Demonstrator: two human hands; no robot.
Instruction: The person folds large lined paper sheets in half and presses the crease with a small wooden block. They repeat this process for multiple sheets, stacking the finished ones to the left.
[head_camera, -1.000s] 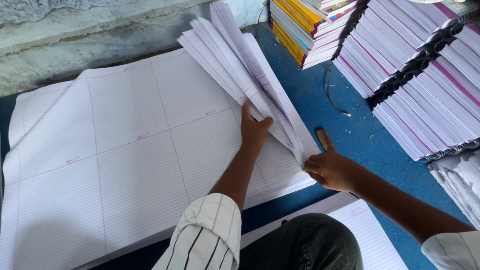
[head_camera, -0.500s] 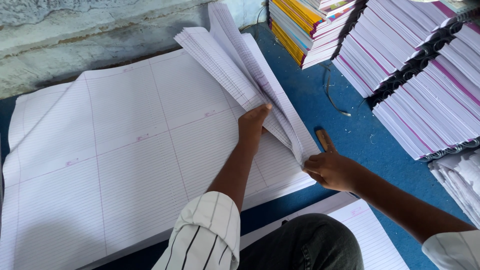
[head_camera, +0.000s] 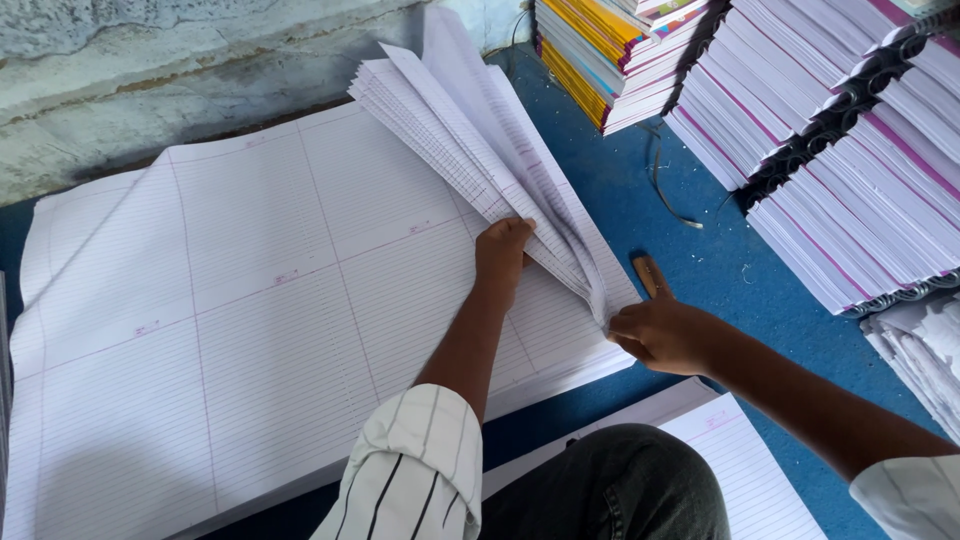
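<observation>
Your left hand (head_camera: 503, 250) is curled, fingertips tucked under a fanned sheaf of white ruled paper sheets (head_camera: 480, 150), grasping its lower edge about midway along. The sheaf is lifted off a large flat stack of white ruled sheets with faint pink margin lines (head_camera: 230, 320) and splays upward toward the grey concrete wall (head_camera: 150, 70), with the leaves spreading apart at the far end.

Your right hand (head_camera: 665, 330) is clenched on the near corner of the same sheaf, thumb and fingers pinching the leaves together where they converge at the right edge of the flat stack. The hand rests just over the blue floor covering (head_camera: 700, 200), beside a small brown wooden stick (head_camera: 652, 276) that lies on it.

The flat stack fills the left and centre of the view and sits on the blue surface. A second ruled sheet (head_camera: 745, 470) lies near your knee, partly under dark grey trousers (head_camera: 610, 490). Both sleeves are white with dark stripes.

To the right stand piles of bound white notebooks with pink-edged covers (head_camera: 850, 150), well apart from the sheaf. Behind them is a pile of notebooks with yellow and orange covers (head_camera: 600, 50).
</observation>
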